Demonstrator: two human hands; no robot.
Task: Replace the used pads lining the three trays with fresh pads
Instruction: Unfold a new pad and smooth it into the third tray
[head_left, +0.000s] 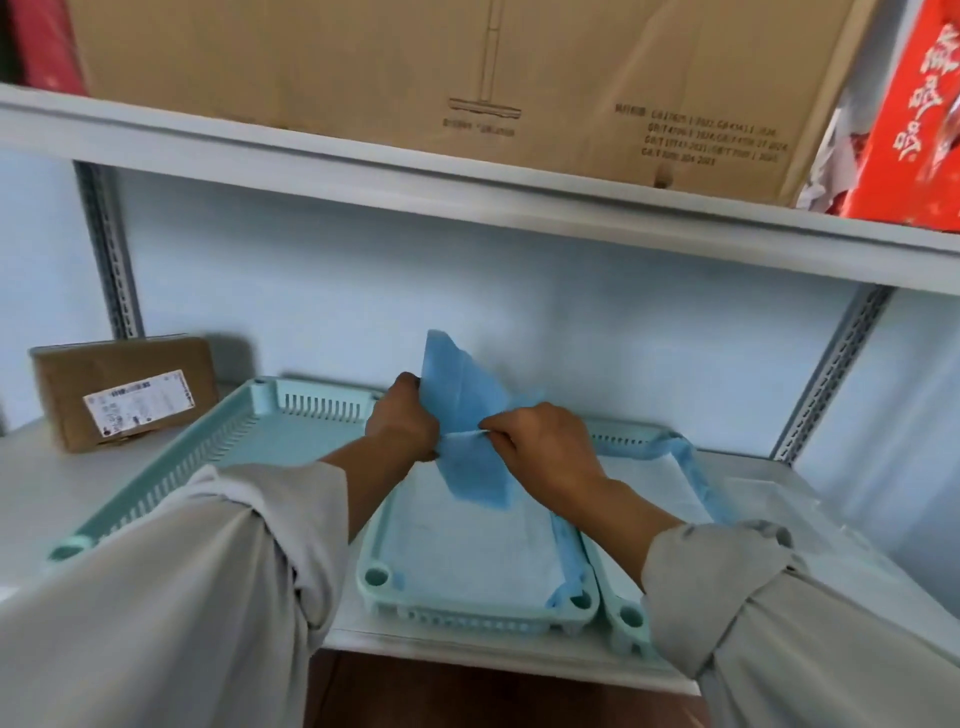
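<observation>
Three pale green trays are sitting on the lower shelf (156, 467), and I am taking the middle tray (467, 618) as my landmark. I am judging the job as partly done. The left tray (249, 431), the largest, is looking bare, with no pad in it. The middle tray and the right tray (623, 618) are each holding a pale pad with blue edging; I cannot tell whether those are fresh or used. Above the middle tray, both hands are gripping a folded blue pad (462, 405): the left hand (402, 423) is closing around its left edge, and the right hand (540, 447) is pinching its lower fold. Overhead, a big cardboard box (415, 78) is showing printing too blurred to read. At the far upper right, a red package (919, 114) is bearing white Chinese characters. Left of the trays, a small brown parcel (124, 389) is wearing an unreadable shipping label.
</observation>
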